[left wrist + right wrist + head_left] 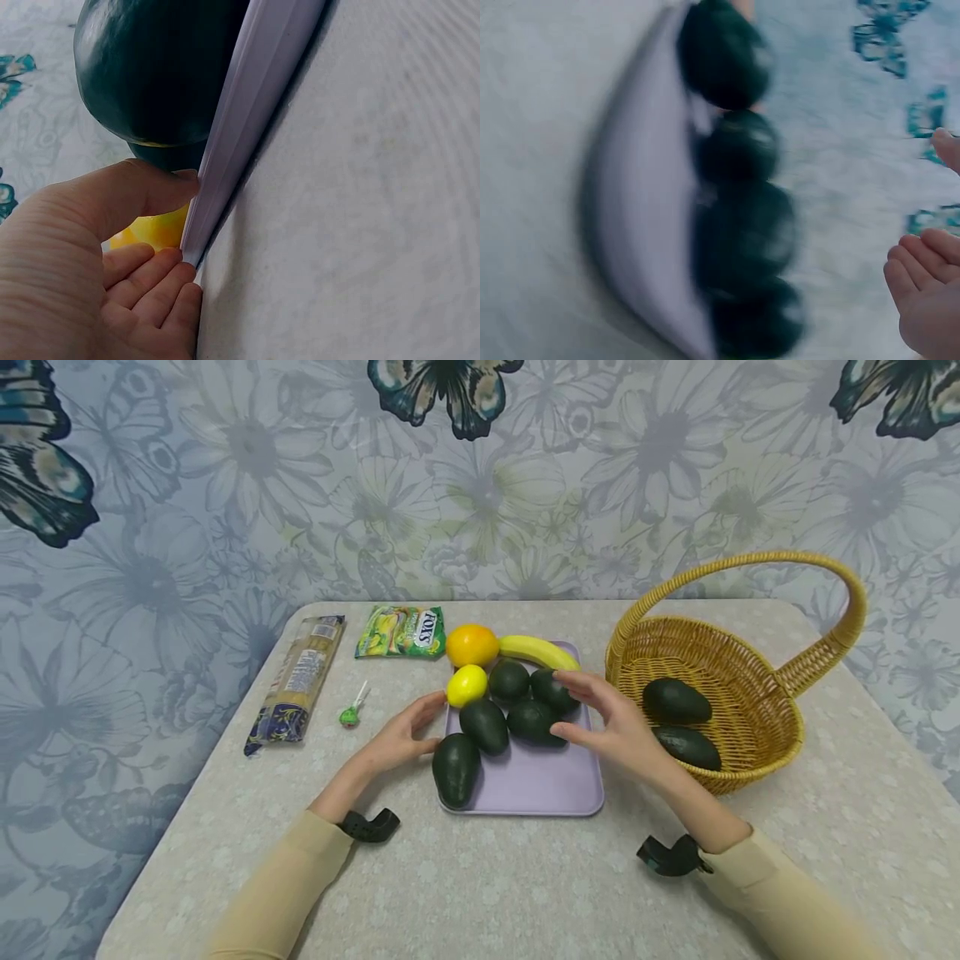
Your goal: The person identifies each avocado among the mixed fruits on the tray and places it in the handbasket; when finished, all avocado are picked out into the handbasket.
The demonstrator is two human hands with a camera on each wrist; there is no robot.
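Observation:
A lilac tray (540,781) carries several dark green avocados (483,727), with a lemon (467,686) and a banana (534,651) along its far side. An orange-yellow fruit (472,646) sits at its far left corner. My left hand (396,739) is at the tray's left side, beside the nearest avocado (456,771); in the left wrist view its thumb and fingertips reach the tray's rim (225,142). Over the tray's right side, my right hand (618,727) has thumb and fingers spread apart and holds nothing. It partly hides the avocados there.
To the right stands a wicker basket (780,727) with a tall arched handle and two avocados (677,701) inside. A pasta packet (300,681), a green FOX'S candy bag (401,632) and a lollipop (351,716) lie left of the tray. A patterned wall (480,527) borders the table's back.

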